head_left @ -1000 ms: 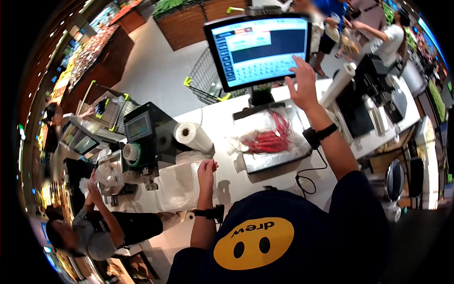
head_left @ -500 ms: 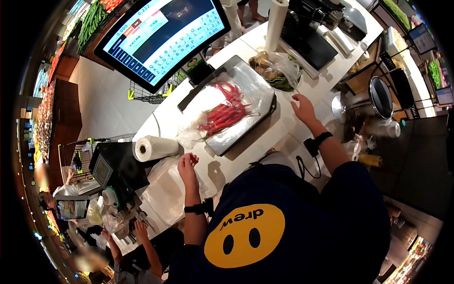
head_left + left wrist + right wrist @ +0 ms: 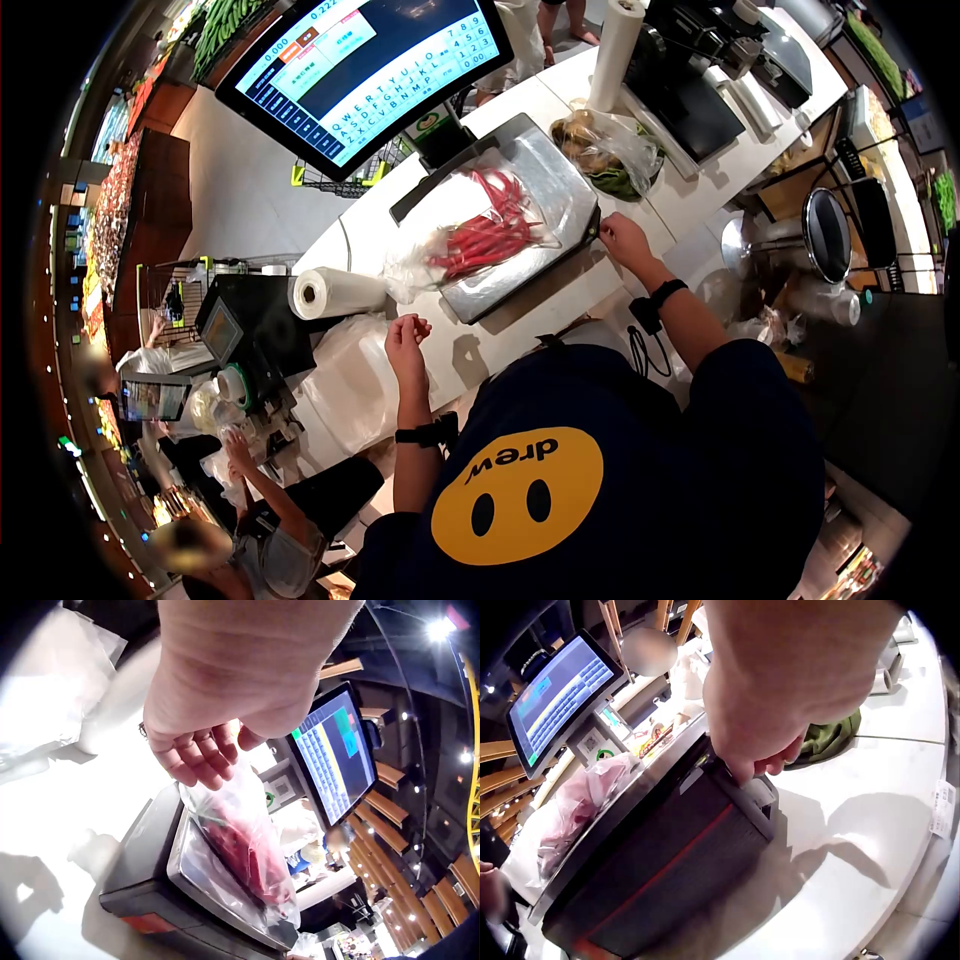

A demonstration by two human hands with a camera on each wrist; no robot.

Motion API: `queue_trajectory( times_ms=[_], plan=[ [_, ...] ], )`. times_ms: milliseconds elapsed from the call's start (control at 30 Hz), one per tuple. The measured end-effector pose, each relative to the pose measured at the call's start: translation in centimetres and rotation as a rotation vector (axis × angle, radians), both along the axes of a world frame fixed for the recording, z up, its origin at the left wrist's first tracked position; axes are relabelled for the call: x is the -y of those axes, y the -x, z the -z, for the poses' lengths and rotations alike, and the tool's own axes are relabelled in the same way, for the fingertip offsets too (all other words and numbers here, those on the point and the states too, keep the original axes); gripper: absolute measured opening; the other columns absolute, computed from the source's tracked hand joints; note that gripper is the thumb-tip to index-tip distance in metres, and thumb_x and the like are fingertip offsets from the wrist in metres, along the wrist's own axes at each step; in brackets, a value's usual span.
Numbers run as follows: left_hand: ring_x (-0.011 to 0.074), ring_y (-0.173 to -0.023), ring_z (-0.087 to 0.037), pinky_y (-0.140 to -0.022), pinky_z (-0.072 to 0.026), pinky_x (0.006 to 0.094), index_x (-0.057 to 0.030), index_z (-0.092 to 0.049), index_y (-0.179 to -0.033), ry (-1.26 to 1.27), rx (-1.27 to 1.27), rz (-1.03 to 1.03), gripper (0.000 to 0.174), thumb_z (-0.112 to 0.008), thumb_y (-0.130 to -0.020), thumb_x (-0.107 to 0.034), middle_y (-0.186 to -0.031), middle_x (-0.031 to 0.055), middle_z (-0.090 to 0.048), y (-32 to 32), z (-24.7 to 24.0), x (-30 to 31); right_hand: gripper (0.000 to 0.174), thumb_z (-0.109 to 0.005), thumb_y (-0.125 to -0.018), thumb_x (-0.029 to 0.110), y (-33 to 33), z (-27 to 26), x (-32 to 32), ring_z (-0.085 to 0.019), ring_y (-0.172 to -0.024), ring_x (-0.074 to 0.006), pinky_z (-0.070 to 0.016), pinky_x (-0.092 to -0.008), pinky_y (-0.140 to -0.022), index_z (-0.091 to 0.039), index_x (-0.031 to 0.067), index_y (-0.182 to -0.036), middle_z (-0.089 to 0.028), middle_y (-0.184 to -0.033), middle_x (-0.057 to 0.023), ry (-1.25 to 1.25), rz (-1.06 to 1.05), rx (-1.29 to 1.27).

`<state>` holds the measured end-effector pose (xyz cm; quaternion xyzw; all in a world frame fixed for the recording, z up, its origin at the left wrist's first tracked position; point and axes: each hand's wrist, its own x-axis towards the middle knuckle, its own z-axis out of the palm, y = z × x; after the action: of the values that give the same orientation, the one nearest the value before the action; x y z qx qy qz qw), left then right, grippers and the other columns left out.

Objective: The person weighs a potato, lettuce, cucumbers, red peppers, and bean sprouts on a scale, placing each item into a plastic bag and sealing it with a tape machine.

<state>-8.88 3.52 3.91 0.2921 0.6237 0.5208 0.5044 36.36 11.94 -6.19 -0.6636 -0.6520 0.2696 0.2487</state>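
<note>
With right hand point(image 3: 624, 241) at corner of scale point(image 3: 645, 855), can't tell if gripping; probably best go gently. Hold left hand point(image 3: 405, 347), loosely curled, empty, clear of bagged red peppers point(image 3: 487, 232).

Navy T-shirt point(image 3: 670, 470), yellow "drew" face print point(image 3: 510, 512), black wrist straps point(image 3: 420, 434)

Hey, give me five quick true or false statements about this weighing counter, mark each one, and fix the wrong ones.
1. The chilies are in a bag on the scale. True.
2. The left hand grips the chilies. False: it is apart from them.
3. The screen is dark. False: it is lit.
4. The right hand is beside the scale. True.
5. The other bag sits on the scale. False: it lies on the counter.
</note>
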Motion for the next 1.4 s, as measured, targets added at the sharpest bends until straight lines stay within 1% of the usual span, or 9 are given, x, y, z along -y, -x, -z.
queue_trajectory(
  times_ms=[200,333,467,700,800,867,1167,1267,1400],
  plan=[
    [0.0146,-0.078,-0.061,-0.077,-0.0517,0.0289,0.0001,-0.060,-0.097,-0.049,-0.128,0.044,0.017,-0.053,-0.099,-0.015,-0.086,0.0063,-0.063,-2.0,-0.4,0.0,0.014,-0.065,-0.087,0.018,-2.6,-5.8,-0.7,-0.054,-0.063,-0.0136,-0.0448,-0.0274,-0.060,-0.064,0.0050,-0.082,-0.058,-0.072,-0.0012,0.134,0.085,-0.154],
    [0.0192,-0.086,-0.061,-0.080,-0.0488,0.0300,0.0011,-0.063,-0.096,-0.241,-0.661,0.155,0.011,-0.056,-0.094,-0.007,-0.091,0.0100,-0.064,-6.5,-2.6,-1.7,0.020,-0.057,-0.096,0.026,0.7,-12.0,-4.9,-0.037,-0.051,-0.0058,-0.0296,-0.0215,-0.050,-0.063,0.0067,-0.097,-0.043,-0.062,0.0057,0.459,-0.023,-1.246],
    [0.0381,-0.118,-0.051,-0.104,-0.0377,0.0448,0.0003,-0.056,-0.117,-0.541,-0.903,0.394,0.029,-0.057,-0.088,-0.005,-0.125,0.0184,-0.056,-12.7,-6.2,-5.9,0.020,-0.052,-0.099,0.027,8.6,-15.4,-8.3,-0.034,-0.048,-0.0044,-0.0249,-0.0205,-0.045,-0.060,0.0079,-0.097,-0.040,-0.060,0.0058,0.748,-0.268,-1.395],
    [0.0322,-0.142,-0.029,-0.115,-0.0213,0.0494,-0.0034,-0.036,-0.146,-0.325,-1.429,0.625,0.060,-0.045,-0.097,-0.037,-0.153,0.0139,-0.033,-17.7,-0.8,-10.7,0.023,-0.056,-0.094,0.032,10.7,-10.2,-11.2,-0.036,-0.043,-0.0036,-0.0247,-0.0189,-0.040,-0.061,0.0092,-0.090,-0.049,-0.060,0.0047,0.973,-0.129,-1.142],
    [0.0320,-0.143,-0.027,-0.115,-0.0196,0.0507,-0.0039,-0.034,-0.146,-0.292,-1.429,0.577,0.060,-0.045,-0.097,-0.037,-0.154,0.0128,-0.032,-18.0,0.4,-10.3,0.030,-0.060,-0.091,0.035,9.6,-11.4,-11.5,-0.047,-0.046,-0.0079,-0.0350,-0.0221,-0.042,-0.064,0.0048,-0.089,-0.058,-0.064,-0.0003,0.825,-0.211,-0.694],
    [0.0330,-0.142,-0.028,-0.115,-0.0195,0.0516,-0.0044,-0.034,-0.146,-0.282,-1.379,0.547,0.062,-0.048,-0.096,-0.037,-0.153,0.0140,-0.032,-18.1,0.7,-10.5,0.042,-0.065,-0.085,0.035,8.7,-5.9,-12.6,-0.066,-0.068,-0.0292,-0.0515,-0.0380,-0.066,-0.065,-0.0033,-0.103,-0.069,-0.074,-0.0142,0.075,-0.190,-0.125],
    [0.0372,-0.117,-0.049,-0.101,-0.0374,0.0473,0.0082,-0.035,-0.136,0.242,-1.257,-0.581,0.064,-0.064,-0.086,-0.019,-0.127,0.0240,-0.049,-5.3,6.1,-6.3,0.027,-0.065,-0.088,0.021,2.9,-11.6,-10.0,-0.058,-0.058,-0.0176,-0.0471,-0.0308,-0.058,-0.064,0.0024,-0.108,-0.059,-0.063,-0.0090,0.204,-0.357,-0.318],
    [0.0203,-0.086,-0.059,-0.081,-0.0474,0.0335,0.0031,-0.056,-0.117,0.319,-0.010,-0.513,0.038,-0.064,-0.090,-0.021,-0.097,0.0104,-0.061,-3.1,4.9,-7.2,0.026,-0.064,-0.089,0.019,3.0,-11.1,-10.3,-0.056,-0.056,-0.0154,-0.0455,-0.0294,-0.057,-0.064,0.0017,-0.108,-0.057,-0.062,-0.0076,0.192,-0.416,-0.334],
    [0.0087,-0.070,-0.053,-0.068,-0.0436,0.0228,-0.0008,-0.065,-0.096,0.114,-0.231,-0.305,0.024,-0.062,-0.094,-0.024,-0.075,-0.0007,-0.057,-2.9,5.1,-8.3,0.025,-0.063,-0.089,0.017,4.8,-13.3,-11.2,-0.056,-0.059,-0.0172,-0.0453,-0.0306,-0.058,-0.064,0.0022,-0.109,-0.059,-0.066,-0.0085,0.194,-0.502,-0.398]
  ],
)
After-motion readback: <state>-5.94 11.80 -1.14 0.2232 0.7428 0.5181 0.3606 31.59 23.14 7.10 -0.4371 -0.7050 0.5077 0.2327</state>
